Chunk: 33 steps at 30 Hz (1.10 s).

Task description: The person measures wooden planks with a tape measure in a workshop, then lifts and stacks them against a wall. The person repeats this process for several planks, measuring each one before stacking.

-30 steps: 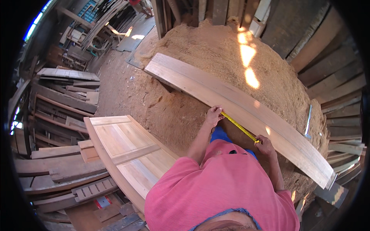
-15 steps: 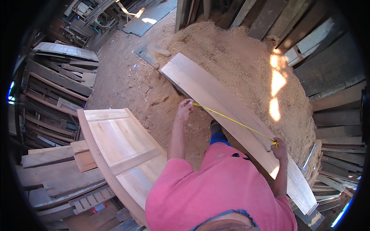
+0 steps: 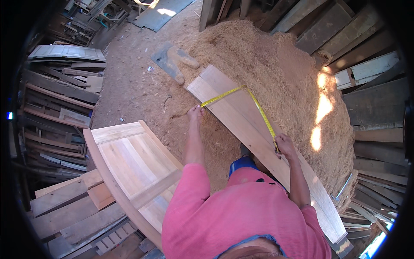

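I have both hands on a yellow tape measure [image 3: 223, 95], which sits in front of me over a long wooden plank [image 3: 246, 125]. My left hand [image 3: 196, 113] pinches one end of the blade between thumb and fingers, just beside the plank's near edge, with the arm stretched out ahead of me. My right hand [image 3: 284, 144] is closed around the other end, above the plank, and that forearm crosses over the wood. The case is mostly hidden by my fingers, so I can't make out its shape.

Between my hands the blade isn't straight. From my left hand it runs across the plank, bends sharply near the far edge, then slopes back to my right. I can't tell whether it touches the wood along the way.

The plank lies at a slant, its upper end away to my left and its lower end out to my right, with a line running lengthwise down its face. Beyond it spreads a heap of sawdust [image 3: 267, 64], with bright patches of sun on its right side. On my left, well apart from the plank, is a panelled wooden door [image 3: 129, 159], pale in the middle, with stacked boards [image 3: 64, 203] beside it. More boards [image 3: 375, 103] stand along the right.
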Motion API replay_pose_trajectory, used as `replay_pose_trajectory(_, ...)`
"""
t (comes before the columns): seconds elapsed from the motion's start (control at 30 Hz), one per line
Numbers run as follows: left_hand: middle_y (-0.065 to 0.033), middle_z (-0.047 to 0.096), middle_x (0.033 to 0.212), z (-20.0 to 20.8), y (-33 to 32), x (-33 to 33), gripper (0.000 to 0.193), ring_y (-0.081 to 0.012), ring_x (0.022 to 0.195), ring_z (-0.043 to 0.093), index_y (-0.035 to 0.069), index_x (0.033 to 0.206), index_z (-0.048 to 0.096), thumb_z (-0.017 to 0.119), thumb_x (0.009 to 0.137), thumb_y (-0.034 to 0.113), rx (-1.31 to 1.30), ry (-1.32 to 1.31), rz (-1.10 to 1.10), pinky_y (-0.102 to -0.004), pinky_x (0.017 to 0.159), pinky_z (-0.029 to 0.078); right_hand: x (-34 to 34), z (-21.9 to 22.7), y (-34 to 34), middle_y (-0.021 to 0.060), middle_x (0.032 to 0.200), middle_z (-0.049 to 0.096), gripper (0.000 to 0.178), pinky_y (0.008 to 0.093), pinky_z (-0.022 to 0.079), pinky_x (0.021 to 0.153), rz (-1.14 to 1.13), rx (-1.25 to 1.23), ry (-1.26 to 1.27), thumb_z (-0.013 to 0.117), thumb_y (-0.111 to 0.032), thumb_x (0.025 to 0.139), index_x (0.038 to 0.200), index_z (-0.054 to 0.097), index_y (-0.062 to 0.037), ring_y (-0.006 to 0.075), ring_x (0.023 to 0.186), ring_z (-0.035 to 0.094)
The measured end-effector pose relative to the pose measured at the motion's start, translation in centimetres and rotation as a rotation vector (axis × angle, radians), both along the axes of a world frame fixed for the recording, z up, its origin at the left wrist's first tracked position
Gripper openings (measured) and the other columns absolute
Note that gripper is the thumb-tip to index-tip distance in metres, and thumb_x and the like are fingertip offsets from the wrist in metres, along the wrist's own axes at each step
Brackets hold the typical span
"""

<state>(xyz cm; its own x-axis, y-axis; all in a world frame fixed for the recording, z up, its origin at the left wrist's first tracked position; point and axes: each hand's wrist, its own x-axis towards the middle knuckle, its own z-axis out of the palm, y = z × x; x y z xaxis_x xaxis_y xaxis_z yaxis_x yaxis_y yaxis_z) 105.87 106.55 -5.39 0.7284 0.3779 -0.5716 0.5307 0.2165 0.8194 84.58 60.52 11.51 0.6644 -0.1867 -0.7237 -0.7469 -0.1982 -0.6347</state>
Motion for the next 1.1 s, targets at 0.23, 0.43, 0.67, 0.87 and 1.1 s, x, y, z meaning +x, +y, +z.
replay_pose_trajectory(0.23, -0.0050, 0.067, 0.074, -2.0, 2.4, 6.1, 0.022, -0.0149, 0.057, 0.061, 0.001, 0.107, 0.069, 0.074, 0.099, 0.020, 0.184, 0.130, -0.118, -0.0299, 0.048, 0.047, 8.8, -2.6, 3.9, 0.0067, 0.078, 0.061, 0.030, 0.0342, 0.053, 0.047, 0.081, -0.151, -0.180, 0.060, -0.028, 0.096, 0.101, 0.071, -0.0014, 0.0162, 0.065, 0.060)
replay_pose_trajectory(0.43, -0.0046, 0.061, 0.066, -5.2, 3.1, 8.5, 0.027, -0.0164, 0.046, 0.052, 0.004, 0.079, 0.064, 0.078, 0.094, 0.021, 0.347, 0.102, -0.007, -0.0329, 0.040, 0.039, 11.9, -1.5, 5.2, 0.0047, 0.073, 0.059, 0.028, 0.0341, 0.053, 0.046, 0.007, -0.076, -0.094, 0.059, -0.027, 0.095, 0.097, 0.071, -0.0014, 0.0150, 0.062, 0.058)
replay_pose_trajectory(0.67, -0.0041, 0.055, 0.057, -3.6, 3.0, 8.0, 0.041, -0.0187, 0.042, 0.049, 0.008, 0.064, 0.053, 0.077, 0.095, 0.021, 0.407, 0.079, -0.162, -0.0374, 0.036, 0.036, 13.1, -1.4, 5.6, 0.0060, 0.074, 0.060, 0.029, 0.0348, 0.055, 0.050, 0.016, -0.104, -0.083, 0.061, -0.027, 0.096, 0.104, 0.071, -0.0018, 0.0157, 0.062, 0.060)
replay_pose_trajectory(0.87, -0.0014, 0.050, 0.054, -1.9, 1.3, 7.3, 0.043, -0.0169, 0.041, 0.046, 0.011, 0.062, 0.050, 0.076, 0.096, 0.021, 0.506, 0.100, -0.122, -0.0377, 0.036, 0.034, 13.4, -2.2, 5.7, 0.0082, 0.076, 0.070, 0.043, 0.0338, 0.055, 0.056, 0.100, -0.163, -0.102, 0.063, -0.037, 0.097, 0.126, 0.069, -0.0060, 0.0175, 0.057, 0.066)
replay_pose_trajectory(1.1, 0.0027, 0.046, 0.055, -0.9, 0.9, 6.8, 0.040, -0.0124, 0.040, 0.039, 0.014, 0.064, 0.053, 0.076, 0.096, 0.019, 0.226, 0.054, -0.027, -0.0341, 0.037, 0.033, 13.6, -2.9, 5.9, 0.0073, 0.075, 0.068, 0.046, 0.0348, 0.055, 0.055, 0.066, -0.103, -0.092, 0.064, -0.037, 0.096, 0.131, 0.068, -0.0063, 0.0163, 0.057, 0.064)
